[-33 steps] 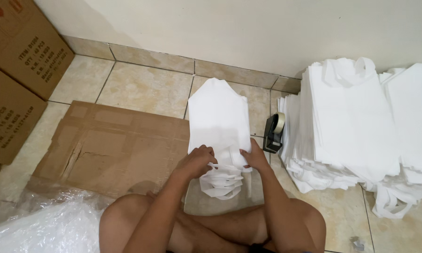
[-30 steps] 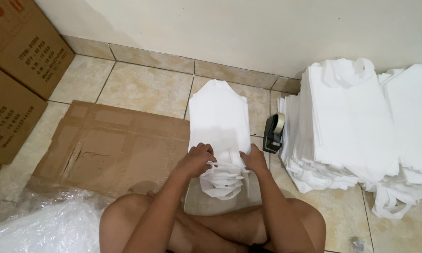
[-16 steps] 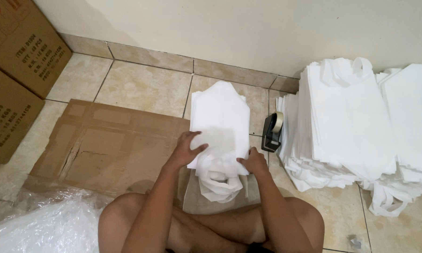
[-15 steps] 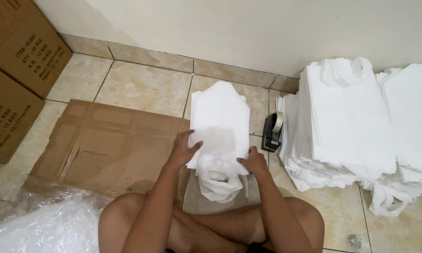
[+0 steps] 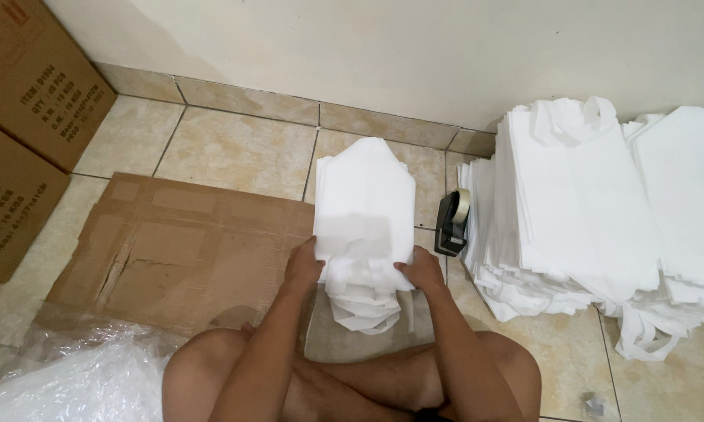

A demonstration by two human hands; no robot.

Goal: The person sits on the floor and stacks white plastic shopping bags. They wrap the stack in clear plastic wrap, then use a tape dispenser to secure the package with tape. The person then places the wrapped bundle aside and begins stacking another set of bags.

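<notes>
A small stack of white fabric bags point(image 5: 363, 203) lies on the tiled floor in front of my crossed legs, its handles bunched at the near end. My left hand point(image 5: 302, 266) grips the stack's near left edge. My right hand point(image 5: 423, 271) grips the near right edge. Both thumbs press on top of the fabric.
A flattened cardboard sheet point(image 5: 172, 250) lies left of the bags. Brown boxes point(image 5: 16, 117) stand at far left. A black tape dispenser point(image 5: 451, 224) sits between the bags and tall piles of white bags point(image 5: 594, 203) at right. Clear plastic wrap point(image 5: 62, 379) lies at bottom left.
My hands spread apart from the bunched handles to the two side edges of the stack. The stack looks flatter and squarer than before.
</notes>
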